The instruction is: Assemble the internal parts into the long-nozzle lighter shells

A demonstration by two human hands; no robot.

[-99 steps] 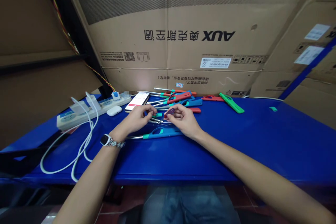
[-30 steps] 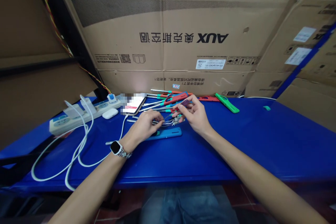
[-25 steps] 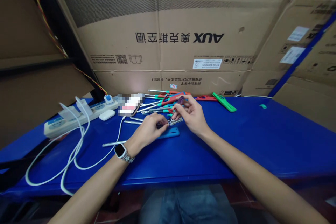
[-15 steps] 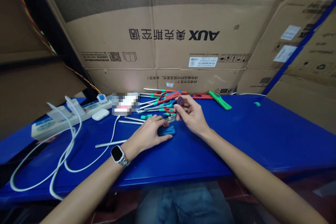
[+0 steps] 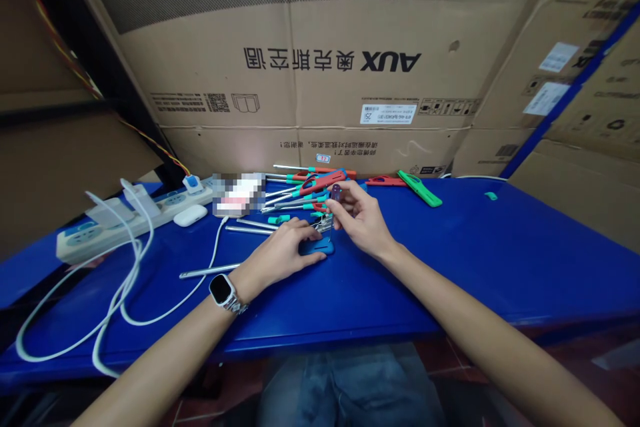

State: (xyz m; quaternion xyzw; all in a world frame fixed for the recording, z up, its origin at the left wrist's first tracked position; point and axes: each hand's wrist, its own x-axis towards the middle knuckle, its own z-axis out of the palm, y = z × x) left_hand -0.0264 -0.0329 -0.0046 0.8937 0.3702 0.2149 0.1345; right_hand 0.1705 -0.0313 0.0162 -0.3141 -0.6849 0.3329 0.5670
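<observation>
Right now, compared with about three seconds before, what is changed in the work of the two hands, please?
The left hand, earlier pinched behind the blue lighter, has come toward the person and taken hold of it. The right hand has kept the screwdriver but turned it upright, tip down by that lighter. The green lighter and white case stayed put.

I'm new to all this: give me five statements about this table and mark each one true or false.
1. The left hand is on a blue lighter. True.
2. The watch is on the right wrist. False: it is on the left wrist.
3. The right hand holds a purple-handled tool. True.
4. The power strip lies at the picture's right. False: it lies at the left.
5. The table is yellow. False: it is blue.
</observation>
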